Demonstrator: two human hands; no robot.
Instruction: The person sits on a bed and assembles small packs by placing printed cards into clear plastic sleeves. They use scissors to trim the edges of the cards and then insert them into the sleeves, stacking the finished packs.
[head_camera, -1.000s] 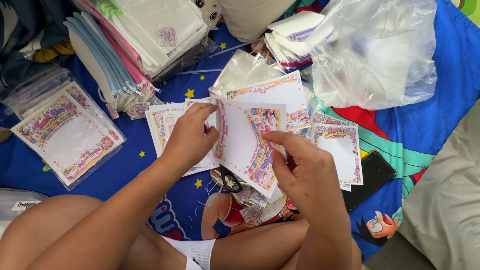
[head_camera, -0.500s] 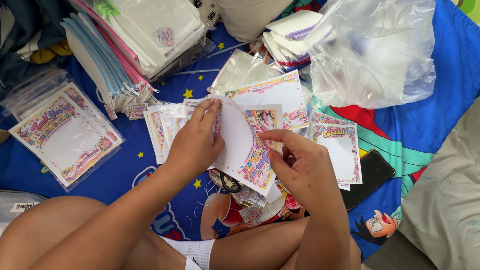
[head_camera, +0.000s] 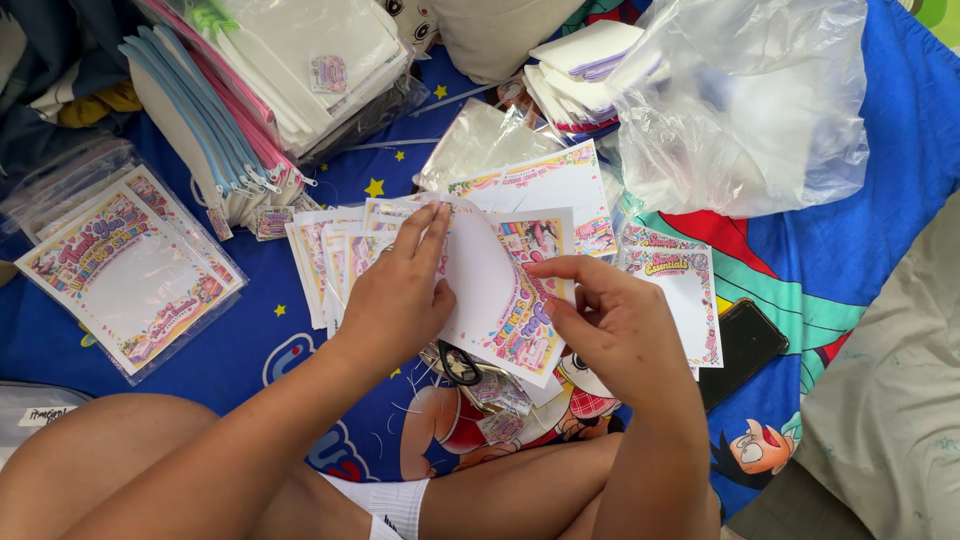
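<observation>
Colourful-bordered card (head_camera: 505, 300), white in the middle, thin and stiff-looking paper, bowed into a shallow curve between both hands, above the blue cartoon-print sheet (head_camera: 880, 130) on the floor or bed. Long axis running from about 11 o'clock to 5 o'clock. Left hand (head_camera: 395, 295) at the card's 9 o'clock edge, fingers laid flat and pressed together over the white face, thumb underneath, pinching the card. Right hand (head_camera: 610, 320) at the 3 o'clock edge, fingertips curled and nipping the printed border; both equally near, each already on it.

Fanned out beneath the left hand, toward 10 o'clock: a spread of matching cards (head_camera: 330, 255), overlapping. At 12 o'clock, a larger printed sheet (head_camera: 560, 180) partly tucked under. At 3 o'clock, another bordered card (head_camera: 685, 285) lying flat, a black phone (head_camera: 745, 345) just beside it. Far at 9 o'clock, glossy clear sleeves holding cards (head_camera: 120, 275). At 11 o'clock, a stack of zippered pouches (head_camera: 250, 110), soft fabric. At 1 o'clock, a crinkled clear plastic bag (head_camera: 760, 100).
</observation>
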